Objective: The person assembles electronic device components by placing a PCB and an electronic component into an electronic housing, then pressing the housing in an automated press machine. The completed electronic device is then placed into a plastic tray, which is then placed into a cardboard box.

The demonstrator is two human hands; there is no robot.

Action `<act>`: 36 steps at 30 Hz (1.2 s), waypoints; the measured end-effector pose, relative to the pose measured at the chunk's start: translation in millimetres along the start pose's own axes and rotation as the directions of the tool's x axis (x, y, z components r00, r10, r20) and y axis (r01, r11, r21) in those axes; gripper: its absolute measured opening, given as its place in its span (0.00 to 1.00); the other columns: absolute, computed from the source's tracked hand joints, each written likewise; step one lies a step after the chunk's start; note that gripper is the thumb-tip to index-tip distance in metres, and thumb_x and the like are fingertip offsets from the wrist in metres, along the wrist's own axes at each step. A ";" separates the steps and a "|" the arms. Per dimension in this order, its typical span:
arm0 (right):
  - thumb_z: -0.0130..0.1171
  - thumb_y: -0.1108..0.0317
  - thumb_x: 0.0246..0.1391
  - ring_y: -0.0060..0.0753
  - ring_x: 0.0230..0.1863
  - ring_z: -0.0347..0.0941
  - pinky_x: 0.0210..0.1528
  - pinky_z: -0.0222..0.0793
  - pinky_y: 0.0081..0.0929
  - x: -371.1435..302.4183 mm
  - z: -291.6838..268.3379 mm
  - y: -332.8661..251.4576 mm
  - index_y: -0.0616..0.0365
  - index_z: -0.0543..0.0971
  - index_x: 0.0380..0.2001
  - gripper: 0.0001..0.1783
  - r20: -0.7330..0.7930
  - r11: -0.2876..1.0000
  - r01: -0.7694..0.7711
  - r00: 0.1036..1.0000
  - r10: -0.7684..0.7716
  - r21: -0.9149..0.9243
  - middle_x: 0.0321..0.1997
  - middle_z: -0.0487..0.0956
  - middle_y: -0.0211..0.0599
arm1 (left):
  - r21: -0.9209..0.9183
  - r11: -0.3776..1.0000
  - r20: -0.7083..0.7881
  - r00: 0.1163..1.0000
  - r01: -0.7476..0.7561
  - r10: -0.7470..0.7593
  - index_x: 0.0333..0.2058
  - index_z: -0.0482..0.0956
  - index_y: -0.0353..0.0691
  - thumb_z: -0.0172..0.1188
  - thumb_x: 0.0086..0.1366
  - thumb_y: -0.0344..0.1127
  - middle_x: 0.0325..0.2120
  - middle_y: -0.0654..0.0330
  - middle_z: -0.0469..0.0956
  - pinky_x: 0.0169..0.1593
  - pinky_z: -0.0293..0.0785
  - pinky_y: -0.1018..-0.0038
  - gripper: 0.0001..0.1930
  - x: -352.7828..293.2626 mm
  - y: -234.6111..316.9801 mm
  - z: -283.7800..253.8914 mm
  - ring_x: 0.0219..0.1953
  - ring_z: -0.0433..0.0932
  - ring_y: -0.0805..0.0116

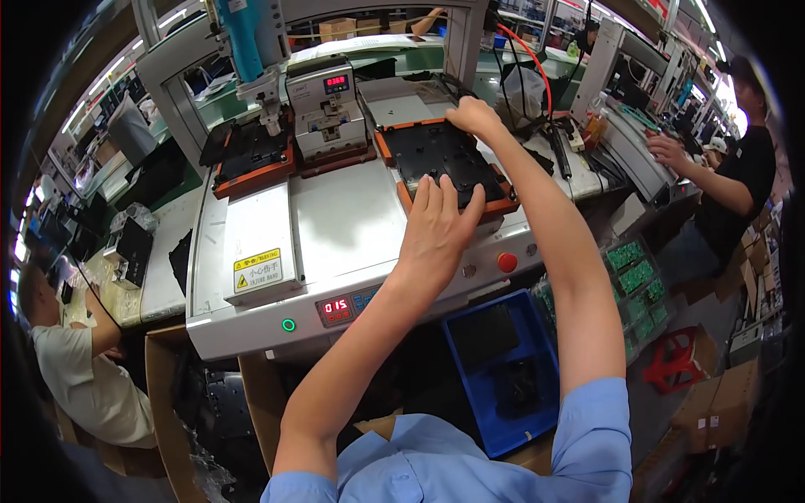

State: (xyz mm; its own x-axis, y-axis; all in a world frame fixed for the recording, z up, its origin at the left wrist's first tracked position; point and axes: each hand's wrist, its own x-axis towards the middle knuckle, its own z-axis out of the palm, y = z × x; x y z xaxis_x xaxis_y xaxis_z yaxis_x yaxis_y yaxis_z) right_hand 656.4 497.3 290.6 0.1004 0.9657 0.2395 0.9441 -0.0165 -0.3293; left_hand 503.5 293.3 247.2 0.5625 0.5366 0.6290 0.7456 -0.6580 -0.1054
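At the far left a seated person in a pale shirt (80,377) is seen at a neighbouring bench (155,277), well apart from the machine. A left-hand orange-rimmed fixture (251,155) with a black plate is set under the blue screwdriver head (243,42). In front of it a bare white slide cover (256,243) with a yellow warning label is left open, and open white deck lies between it and the right fixture.

The left hand (436,226) is laid flat, fingers (423,197) spread and open, on the near edge of the black plate (440,155), which is seated in the right orange-rimmed fixture (390,151). The right hand (474,113) is pressed on the plate's far edge with fingers curled; whether anything is gripped cannot be told. A red round button (507,261) is seen on the front panel just beside the left wrist.

Below, a blue bin (537,335) of dark parts is placed near the machine's edge. Green circuit boards (637,272) are racked further right, and a person in black (738,184) is standing at the next station.
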 end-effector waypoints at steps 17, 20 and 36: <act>0.60 0.60 0.50 0.46 0.34 0.70 0.38 0.64 0.39 -195.2 -31.2 35.4 0.61 0.75 0.24 0.13 -0.391 0.961 0.244 0.904 -0.174 0.134 0.29 0.75 0.40 | 0.054 0.997 -0.061 0.996 0.061 -0.057 0.55 0.65 0.42 0.57 0.53 0.31 0.45 0.37 0.68 0.61 0.54 0.56 0.29 -2.6 1.7 6.8 0.50 0.67 0.42; 0.58 0.70 0.51 0.39 0.36 0.68 0.40 0.63 0.34 -196.5 -29.1 33.0 0.61 0.76 0.28 0.05 -0.457 0.928 0.319 0.866 -0.202 0.194 0.29 0.74 0.39 | 0.090 0.995 -0.084 0.995 0.053 -0.045 0.55 0.65 0.41 0.57 0.52 0.30 0.44 0.38 0.68 0.61 0.53 0.55 0.28 0.4 3.8 9.9 0.50 0.67 0.43; 0.52 0.72 0.56 0.44 0.50 0.68 0.53 0.61 0.35 -307.2 33.9 -13.2 0.62 0.74 0.49 0.16 -0.613 0.847 0.521 0.704 -0.359 0.103 0.50 0.74 0.43 | -0.293 0.955 -0.033 0.998 0.047 -0.059 0.49 0.75 0.47 0.58 0.52 0.28 0.53 0.56 0.69 0.62 0.55 0.51 0.22 -174.0 14.4 -91.8 0.59 0.63 0.52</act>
State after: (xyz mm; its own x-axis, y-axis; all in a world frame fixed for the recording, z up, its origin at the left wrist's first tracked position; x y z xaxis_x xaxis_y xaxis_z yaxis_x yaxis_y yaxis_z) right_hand 602.4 209.6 190.5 -0.0753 0.5265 0.8469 0.8200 0.5159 -0.2478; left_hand 383.6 141.9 207.0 0.5056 0.5566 0.6592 0.6336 -0.7582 0.1543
